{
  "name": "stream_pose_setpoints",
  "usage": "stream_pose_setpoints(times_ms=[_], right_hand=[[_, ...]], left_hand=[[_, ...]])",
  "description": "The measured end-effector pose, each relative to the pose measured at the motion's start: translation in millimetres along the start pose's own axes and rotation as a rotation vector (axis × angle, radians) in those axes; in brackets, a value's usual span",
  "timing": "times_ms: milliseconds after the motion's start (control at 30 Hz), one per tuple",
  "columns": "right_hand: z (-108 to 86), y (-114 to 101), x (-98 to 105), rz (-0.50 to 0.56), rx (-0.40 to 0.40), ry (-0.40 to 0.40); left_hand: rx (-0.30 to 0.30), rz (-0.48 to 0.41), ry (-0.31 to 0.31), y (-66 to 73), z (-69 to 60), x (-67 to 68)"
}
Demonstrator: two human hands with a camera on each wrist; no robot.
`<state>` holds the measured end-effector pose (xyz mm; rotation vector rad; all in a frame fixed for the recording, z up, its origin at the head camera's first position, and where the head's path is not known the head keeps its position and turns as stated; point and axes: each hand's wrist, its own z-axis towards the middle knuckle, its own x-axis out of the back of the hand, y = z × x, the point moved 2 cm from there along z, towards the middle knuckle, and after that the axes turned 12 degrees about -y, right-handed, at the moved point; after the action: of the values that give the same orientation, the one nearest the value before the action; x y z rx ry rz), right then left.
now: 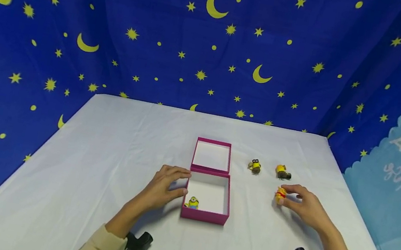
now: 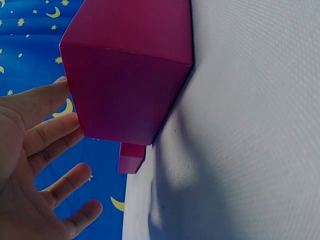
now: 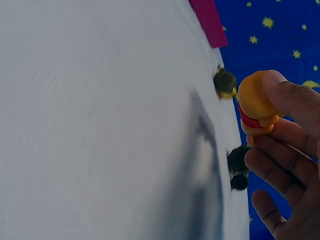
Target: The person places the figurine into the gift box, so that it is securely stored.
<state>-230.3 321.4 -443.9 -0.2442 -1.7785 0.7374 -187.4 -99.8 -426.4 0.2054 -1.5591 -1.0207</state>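
My right hand (image 1: 304, 206) pinches a small orange-yellow bear figurine (image 1: 281, 194) with a red band between thumb and fingers. In the right wrist view the bear figurine (image 3: 257, 102) is held above the white cloth. At the left rim of an open pink box (image 1: 204, 216), my left hand (image 1: 165, 186) touches the wall with extended fingers. The left wrist view shows those fingertips against the pink box (image 2: 117, 90), the lower fingers apart from it. A one-eyed yellow minion figurine (image 1: 193, 203) stands inside, in the near left corner; a small yellow bit beside it is partly hidden.
Behind the box lies its pink-rimmed lid (image 1: 210, 169), white inside up. A goggled minion figurine (image 1: 255, 166) and another yellow figurine with dark parts (image 1: 282, 172) are on the white table (image 1: 121, 138), right of the lid. Blue star-patterned cloth (image 1: 185, 28) hangs around the table.
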Motion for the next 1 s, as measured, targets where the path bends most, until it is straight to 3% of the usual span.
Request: stream_pose_setpoints(times_ms=[400,767,1000], right_hand=[[9.3,-48,-6,0.035,0.114,0.070],[15.8,-92,-19,0.079,0.179,0.084],[18.4,-115,-26,0.081,0.261,0.097]], left_hand=[[-0.006,0.000,0.003,-1.3,0.1,-0.8],[0.002,0.004,0.002,-0.9,-0.6,-0.5],[-0.012,0.008,0.005,-0.7,0.8,0.3]])
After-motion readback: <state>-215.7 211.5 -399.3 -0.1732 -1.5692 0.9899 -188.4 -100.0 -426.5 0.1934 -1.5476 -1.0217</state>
